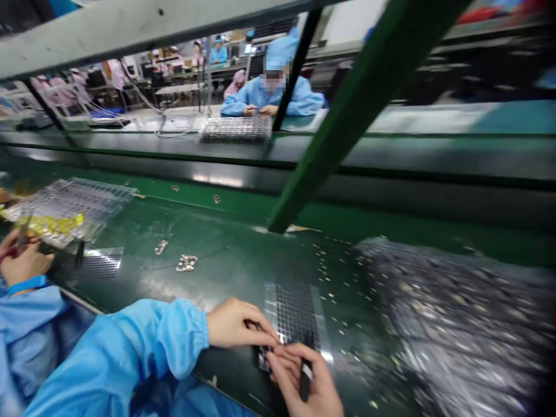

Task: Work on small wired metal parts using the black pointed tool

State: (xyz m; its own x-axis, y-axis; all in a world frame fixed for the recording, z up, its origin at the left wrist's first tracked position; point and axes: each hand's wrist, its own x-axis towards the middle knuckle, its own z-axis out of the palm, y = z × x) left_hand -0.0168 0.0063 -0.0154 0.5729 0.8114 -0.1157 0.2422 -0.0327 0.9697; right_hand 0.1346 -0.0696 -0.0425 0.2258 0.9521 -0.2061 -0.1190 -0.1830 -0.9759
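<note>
My left hand comes in from a blue sleeve, its fingers pinched around a small dark part with metallic spots. My right hand meets it at the fingertips. A slim black tool with a pale band lies within the curled fingers of my right hand; its tip is hidden, so its exact kind cannot be told. Just beyond both hands lies a clear sheet bearing a grid of small black pieces. Blur hides the detail where the fingertips meet.
Right of my hands, small pale scraps litter the green bench beside a heap of clear plastic trays. A slanted green post rises ahead. Small component clusters lie left. A co-worker's hand is at far left.
</note>
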